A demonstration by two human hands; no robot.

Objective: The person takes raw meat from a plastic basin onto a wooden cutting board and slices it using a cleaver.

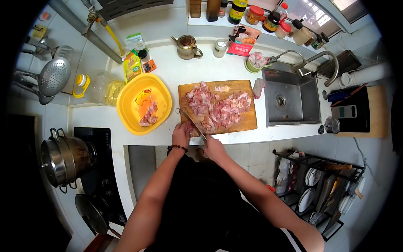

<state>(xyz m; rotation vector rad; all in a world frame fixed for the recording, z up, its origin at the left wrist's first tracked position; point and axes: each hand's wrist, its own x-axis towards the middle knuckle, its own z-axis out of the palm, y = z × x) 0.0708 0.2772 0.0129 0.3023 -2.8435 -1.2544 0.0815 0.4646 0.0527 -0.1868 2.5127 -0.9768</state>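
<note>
In my right hand (214, 148) is the handle of a knife (194, 124), its blade slanting up and left across the front left part of a wooden cutting board (251, 122). My left hand (181, 135), with a beaded bracelet on the wrist, is closed on a piece of raw meat (189, 129) at the board's near left corner, close beside the blade. Chopped raw meat (228, 110) covers much of the board. To the left, a yellow basin (126, 119) holds a few more meat pieces (148, 116).
An oil jug (100, 87) stands left of the basin. Behind the board are a metal teapot (187, 47), a glass jar (220, 48) and a green bowl (252, 67) of meat. A sink (294, 116) lies right; pots (65, 157) stand left by the cooktop (94, 176).
</note>
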